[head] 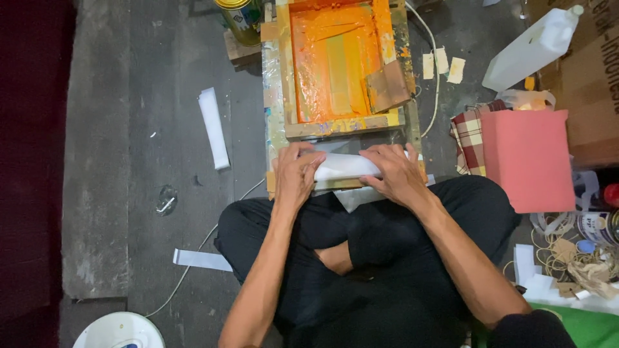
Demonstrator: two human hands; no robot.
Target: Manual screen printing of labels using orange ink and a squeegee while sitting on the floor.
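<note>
Grey concrete floor [129, 129] takes up most of the room, w/ a dark red strip down the far left edge. Person sits cross-legged on it in black trousers [387, 270], knees spread wide.

Straight ahead of the knees: a wooden screen-printing frame [335, 122], mesh inside thick w/ orange ink [329, 58], a brown cardboard scrap [387, 87] lying in its right corner. Frame sits on a paint-spattered board that reaches back to the lap.

To the right, a pink block-shaped thing [529, 158] stands on a red-and-cream checked cloth [469, 138]; behind it a white plastic jerrycan [532, 48] leans tilted, next to a cardboard box [590, 84]. Far right edge: tins, a tangle of rubber bands & paper scraps, too cluttered to sort out.

Upper left of the frame, a gold-lidded tin [240, 19] on a wood block. A folded white paper strip [213, 127] lies well apart on the floor to the left; another white strip [201, 260] by the left knee. White round object [119, 332] at bottom left, partly cut off. Thin cable runs across the floor.

Hands: both on a rolled white sheet [345, 166] lying crosswise on the board's near edge, just below the frame. Left hand [295, 175] curled over the roll's left end, fingers bent & close together, clamped on it. Right hand [396, 173] pressed over the right end, fingers slightly spread, gripping down on the paper.
</note>
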